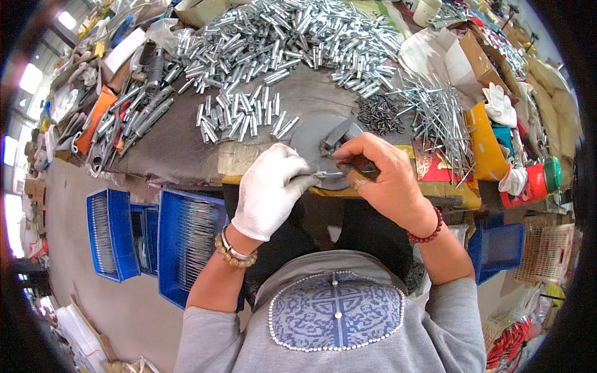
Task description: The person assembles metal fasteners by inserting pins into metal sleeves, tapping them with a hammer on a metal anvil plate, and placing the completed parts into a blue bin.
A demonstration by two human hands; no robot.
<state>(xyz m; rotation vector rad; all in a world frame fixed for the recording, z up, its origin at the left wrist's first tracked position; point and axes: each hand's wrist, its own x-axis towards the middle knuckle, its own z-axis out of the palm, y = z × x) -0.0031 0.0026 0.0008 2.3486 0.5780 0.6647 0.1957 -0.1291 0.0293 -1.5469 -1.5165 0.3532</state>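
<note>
My left hand [268, 186], in a white glove, is closed, with thumb and forefinger pinching a short, thin metal rod [331, 174]. The rod points right, toward my bare right hand [385, 180]. That hand is curled and closed, with a tan cover on one digit; what its fingertips grip is partly hidden. Just beyond both hands lies a round grey plate [306, 140] with a dark metal block [339, 133] on it. A loose group of short silver tubes [239, 115] lies on the bench left of the plate.
A large heap of silver tubes [292, 37] covers the bench's far side. Small dark screws [380, 114] and long thin rods [438, 124] lie to the right, near a yellow container [485, 143]. Tools crowd the left. Blue bins [163, 248] holding metal parts stand below the bench.
</note>
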